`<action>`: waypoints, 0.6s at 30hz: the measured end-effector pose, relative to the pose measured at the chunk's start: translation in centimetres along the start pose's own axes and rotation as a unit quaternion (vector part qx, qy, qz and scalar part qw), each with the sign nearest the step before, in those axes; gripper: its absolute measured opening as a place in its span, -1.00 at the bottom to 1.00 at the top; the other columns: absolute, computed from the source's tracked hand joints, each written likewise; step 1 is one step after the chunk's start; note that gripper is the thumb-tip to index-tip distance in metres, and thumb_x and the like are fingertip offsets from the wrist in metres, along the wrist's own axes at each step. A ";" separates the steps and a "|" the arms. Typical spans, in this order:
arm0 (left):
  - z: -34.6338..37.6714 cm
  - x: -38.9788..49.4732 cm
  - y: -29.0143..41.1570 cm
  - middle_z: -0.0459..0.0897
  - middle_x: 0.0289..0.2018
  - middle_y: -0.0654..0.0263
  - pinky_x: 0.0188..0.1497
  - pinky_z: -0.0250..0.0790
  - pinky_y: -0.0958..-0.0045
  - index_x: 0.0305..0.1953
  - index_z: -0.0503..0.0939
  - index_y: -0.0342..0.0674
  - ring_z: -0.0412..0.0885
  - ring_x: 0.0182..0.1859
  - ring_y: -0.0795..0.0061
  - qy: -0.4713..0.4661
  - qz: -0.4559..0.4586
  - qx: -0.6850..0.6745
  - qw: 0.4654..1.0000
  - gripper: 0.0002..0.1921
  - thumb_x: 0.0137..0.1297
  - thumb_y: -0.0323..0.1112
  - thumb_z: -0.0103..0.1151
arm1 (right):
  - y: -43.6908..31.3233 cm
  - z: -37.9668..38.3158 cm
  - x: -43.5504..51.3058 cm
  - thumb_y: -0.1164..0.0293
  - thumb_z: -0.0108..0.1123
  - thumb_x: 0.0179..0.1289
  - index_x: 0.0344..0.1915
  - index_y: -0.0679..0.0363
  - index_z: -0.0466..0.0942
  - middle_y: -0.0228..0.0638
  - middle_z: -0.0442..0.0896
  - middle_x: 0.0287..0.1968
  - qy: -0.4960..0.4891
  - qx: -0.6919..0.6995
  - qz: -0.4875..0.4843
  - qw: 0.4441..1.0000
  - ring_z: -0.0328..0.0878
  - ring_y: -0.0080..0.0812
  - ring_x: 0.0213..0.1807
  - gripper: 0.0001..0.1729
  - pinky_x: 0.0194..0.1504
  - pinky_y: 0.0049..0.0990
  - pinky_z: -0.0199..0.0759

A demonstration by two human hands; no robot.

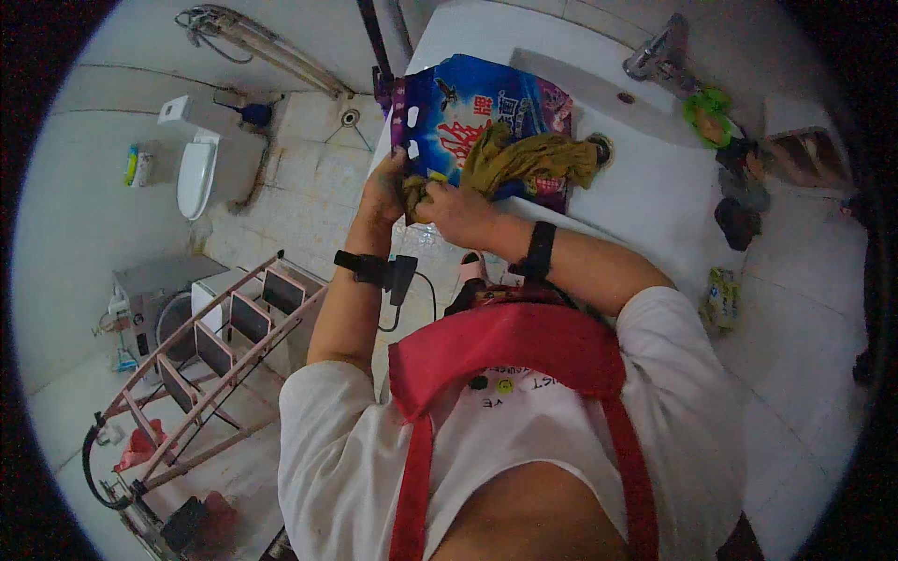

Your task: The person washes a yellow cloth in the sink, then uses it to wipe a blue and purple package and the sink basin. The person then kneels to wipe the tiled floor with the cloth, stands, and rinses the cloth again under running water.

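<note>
A large blue and purple plastic packaging bag (pixel 456 91) bearing writing lies over the near left part of a white washbasin (pixel 652 203). My left hand (pixel 384 188) grips the bag's left edge, near its handle holes. My right hand (pixel 459 214) pinches one end of a mustard-green cloth (pixel 533 165) close to the bag's lower left corner. The cloth stretches across the bag, and its far end rests by the basin's drain. Some of the fingers of both hands are hidden by the cloth and the bag.
A chrome faucet (pixel 656 56) stands at the basin's back, with a green item (pixel 708 116) and dark cloths (pixel 736 221) to its right. A yellow-green packet (pixel 722 300) lies on the right. Leftward are a folding stepladder (pixel 231 336), a toilet (pixel 196 179) and a washing machine (pixel 151 301).
</note>
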State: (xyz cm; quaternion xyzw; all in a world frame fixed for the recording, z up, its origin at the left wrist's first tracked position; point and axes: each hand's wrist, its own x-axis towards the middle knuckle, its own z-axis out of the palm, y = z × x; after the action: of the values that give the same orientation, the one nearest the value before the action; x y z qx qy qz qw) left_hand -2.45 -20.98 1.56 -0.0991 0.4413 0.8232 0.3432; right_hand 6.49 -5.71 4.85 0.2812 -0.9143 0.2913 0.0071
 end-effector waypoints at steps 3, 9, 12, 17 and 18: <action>-0.6 0.5 0.0 0.53 -0.22 0.21 -0.18 0.41 0.24 0.04 0.31 -0.22 0.54 -0.24 0.28 0.027 -0.003 0.062 0.998 -0.58 0.25 -0.10 -0.09 | 1.9 0.2 -2.3 0.53 0.01 -0.13 -0.45 0.15 0.48 -0.13 0.38 -0.32 -0.042 -0.058 -0.041 0.997 0.43 -0.17 -0.31 -0.85 -0.36 -0.25 0.36; 0.4 1.0 0.8 0.50 -0.15 0.13 -0.11 0.37 0.26 0.04 0.32 -0.26 0.50 -0.17 0.26 0.041 -0.030 0.009 0.999 -0.63 0.28 -0.22 -0.15 | 7.8 -1.3 -7.0 0.53 0.04 -0.15 -0.38 0.12 0.53 -0.16 0.41 -0.31 -0.012 0.161 0.197 0.967 0.42 -0.15 -0.30 -0.77 -0.28 -0.25 0.32; 1.5 -0.2 1.7 0.50 -0.35 0.36 -0.43 0.21 0.51 -0.04 0.43 -0.12 0.37 -0.42 0.57 0.018 -0.001 0.125 0.992 -0.61 0.21 -0.03 -0.08 | 9.9 -3.5 -8.2 0.53 0.04 -0.15 -0.30 0.15 0.53 -0.16 0.43 -0.32 0.065 0.055 0.218 0.972 0.43 -0.13 -0.29 -0.71 -0.24 -0.30 0.31; 3.1 -4.4 1.4 0.51 -0.18 0.28 -0.23 0.34 0.36 0.00 0.38 -0.18 0.47 -0.16 0.43 -0.007 -0.025 0.266 0.964 -0.51 0.19 0.06 -0.09 | 7.3 -5.9 -4.7 0.54 0.07 -0.24 -0.37 0.19 0.51 -0.16 0.45 -0.39 0.207 0.148 0.159 0.954 0.42 -0.11 -0.31 -0.72 -0.26 -0.30 0.34; 3.4 -4.9 0.9 0.50 -0.15 0.26 -0.18 0.34 0.34 0.01 0.37 -0.20 0.48 -0.13 0.42 0.006 -0.062 0.218 0.974 -0.50 0.19 0.07 -0.09 | 6.0 -5.9 -3.5 0.54 0.07 -0.25 -0.35 0.17 0.51 -0.16 0.44 -0.39 0.252 0.147 0.105 0.951 0.42 -0.12 -0.32 -0.70 -0.27 -0.30 0.34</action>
State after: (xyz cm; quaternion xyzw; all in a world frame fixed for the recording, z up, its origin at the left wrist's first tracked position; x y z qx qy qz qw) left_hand 1.09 -20.97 6.50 -0.0543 0.6049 0.6838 0.4044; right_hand 5.42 3.29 5.92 0.0986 -0.8543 0.4828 0.1655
